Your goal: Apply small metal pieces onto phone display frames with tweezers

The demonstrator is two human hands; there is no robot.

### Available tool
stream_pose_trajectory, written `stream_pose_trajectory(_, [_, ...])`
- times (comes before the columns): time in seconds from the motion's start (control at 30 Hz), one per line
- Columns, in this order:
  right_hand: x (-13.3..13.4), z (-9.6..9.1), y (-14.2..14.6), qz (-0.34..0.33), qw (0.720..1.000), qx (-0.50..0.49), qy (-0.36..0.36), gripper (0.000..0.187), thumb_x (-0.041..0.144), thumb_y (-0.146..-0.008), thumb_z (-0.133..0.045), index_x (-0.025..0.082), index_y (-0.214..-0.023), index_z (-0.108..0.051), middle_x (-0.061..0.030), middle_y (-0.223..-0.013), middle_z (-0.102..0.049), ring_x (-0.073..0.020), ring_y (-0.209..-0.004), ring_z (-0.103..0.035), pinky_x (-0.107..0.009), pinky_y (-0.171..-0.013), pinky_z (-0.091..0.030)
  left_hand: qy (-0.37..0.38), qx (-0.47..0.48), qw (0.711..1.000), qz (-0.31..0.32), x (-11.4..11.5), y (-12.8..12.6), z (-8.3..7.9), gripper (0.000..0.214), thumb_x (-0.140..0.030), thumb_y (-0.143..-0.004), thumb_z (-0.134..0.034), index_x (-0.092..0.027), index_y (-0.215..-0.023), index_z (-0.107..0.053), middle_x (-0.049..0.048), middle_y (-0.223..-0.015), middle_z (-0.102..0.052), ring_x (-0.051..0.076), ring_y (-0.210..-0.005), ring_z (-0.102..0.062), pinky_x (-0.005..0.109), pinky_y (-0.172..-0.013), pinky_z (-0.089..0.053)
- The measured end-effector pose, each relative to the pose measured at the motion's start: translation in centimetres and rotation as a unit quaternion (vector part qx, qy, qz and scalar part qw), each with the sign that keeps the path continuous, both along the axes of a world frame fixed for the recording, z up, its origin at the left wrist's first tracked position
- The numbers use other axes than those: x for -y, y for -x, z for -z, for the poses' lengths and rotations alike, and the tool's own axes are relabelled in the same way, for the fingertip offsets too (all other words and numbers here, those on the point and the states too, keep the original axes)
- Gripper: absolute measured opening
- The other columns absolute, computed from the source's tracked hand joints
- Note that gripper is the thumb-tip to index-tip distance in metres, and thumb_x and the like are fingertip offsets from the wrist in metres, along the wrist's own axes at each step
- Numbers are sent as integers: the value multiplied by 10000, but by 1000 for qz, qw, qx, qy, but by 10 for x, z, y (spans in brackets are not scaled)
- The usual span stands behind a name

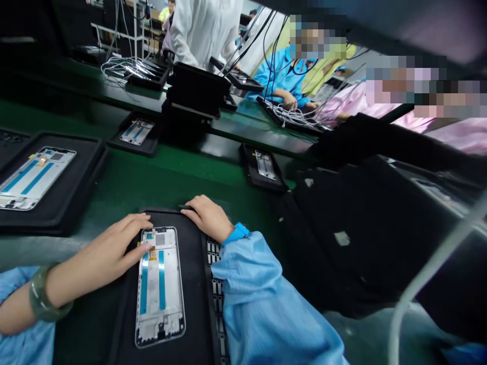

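A phone mid-frame (171, 284) with two blue strips and a small orange flex piece lies on a black tray (196, 304) in front of me. My left hand (127, 243) reaches in from the left, fingers stretched toward the tray's far left corner. Its thumb rests on the phone frame's upper left edge, near the flex piece. At the tray's far right corner, my right hand (207, 215) is closed on a thin dark tool (185, 207), whose tip pokes out past the thumb; the rest is hidden. A sheet of small parts (217, 299) shows beneath my right sleeve.
Other black trays with phone frames stand left (64, 213), farther back (150, 147) and right (279, 182) on the green bench. Stacked black trays (198, 91) rise behind. A black-covered pile (361, 228) and a pale tube (426, 274) border the right. Co-workers (281, 76) sit across.
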State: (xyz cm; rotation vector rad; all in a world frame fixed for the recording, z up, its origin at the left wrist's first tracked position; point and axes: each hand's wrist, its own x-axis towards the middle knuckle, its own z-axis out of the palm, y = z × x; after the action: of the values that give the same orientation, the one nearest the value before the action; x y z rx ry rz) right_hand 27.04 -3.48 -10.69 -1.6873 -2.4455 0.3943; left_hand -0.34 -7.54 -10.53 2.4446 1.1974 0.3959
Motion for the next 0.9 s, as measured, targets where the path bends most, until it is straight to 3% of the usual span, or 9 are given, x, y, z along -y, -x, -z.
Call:
stream_pose_trajectory(0.1, [-7, 0, -2, -10, 1000, -1, 5, 255, 437, -945, -616, 215, -1035, -702, -52, -1058, -721, -191, -1061, -636, -271, -878, -501, -24, -11, 1000, -12, -31, 2, -13, 476, -592, -974, -352, -262, -1233, -577, 55, -1363, -585, 218, -1243, -590, 359, -1063, -496])
stream_pose_trajectory(0.17, [-21, -3, -12, 25, 1000, 0, -5, 247, 437, -952, -605, 222, -1023, -706, -58, -1069, -720, -196, -1079, -634, -267, -880, -488, -50, -27, 998, -35, -63, 3, -19, 500, -568, -966, -380, -224, -1289, -545, 80, -1365, -566, 244, -1279, -553, 388, -1110, -447])
stream_pose_trajectory(0.33, [-78, -10, -68, 245, 968, 1, -53, 342, 374, -1012, -465, 114, -1085, -674, -194, -1117, -699, -297, -1079, -648, -361, -902, -466, -117, -122, 975, -143, -166, 2, -21, 465, -382, -957, -542, -163, -1365, -497, 147, -1419, -502, 319, -1305, -501, 537, -1075, -436])
stream_pose_trajectory(0.47, [-110, -5, -102, 393, 918, -15, -55, 352, 327, -999, -450, 73, -1093, -675, -253, -1115, -699, -346, -1088, -658, -407, -891, -474, -132, -212, 949, -193, -222, -1, -11, 402, -386, -936, -620, -179, -1276, -565, 104, -1304, -587, 249, -1121, -610, 488, -932, -536])
stream_pose_trajectory(0.57, [-112, -3, -110, 424, 903, -49, -58, 339, 340, -969, -493, 85, -992, -715, -244, -1058, -718, -357, -1076, -665, -410, -894, -477, -141, -260, 936, -192, -239, -3, -4, 385, -384, -941, -613, -174, -1261, -572, 101, -1274, -601, 238, -1089, -623, 466, -909, -549])
stream_pose_trajectory(0.67, [-95, -8, -112, 411, 903, -100, -76, 336, 351, -948, -506, 108, -891, -730, -210, -1013, -732, -340, -1068, -663, -399, -918, -469, -158, -293, 928, -165, -243, -7, -3, 383, -383, -942, -612, -174, -1260, -572, 101, -1273, -601, 236, -1085, -624, 462, -907, -550])
stream_pose_trajectory(0.8, [-48, -14, -114, 363, 907, -194, -92, 337, 358, -951, -448, 174, -883, -722, -94, -1041, -739, -244, -1056, -660, -335, -947, -463, -190, -314, 923, -111, -234, -12, -13, 385, -385, -940, -614, -173, -1259, -573, 100, -1268, -603, 237, -1085, -624, 463, -904, -551])
stream_pose_trajectory(0.9, [-7, -8, -111, 345, 901, -252, -80, 456, 497, -969, -382, 195, -841, -698, -55, -921, -735, -192, -844, -676, -309, -820, -509, -224, -310, 920, -85, -220, -11, -25, 388, -385, -942, -611, -174, -1264, -569, 101, -1274, -600, 238, -1090, -622, 466, -907, -549])
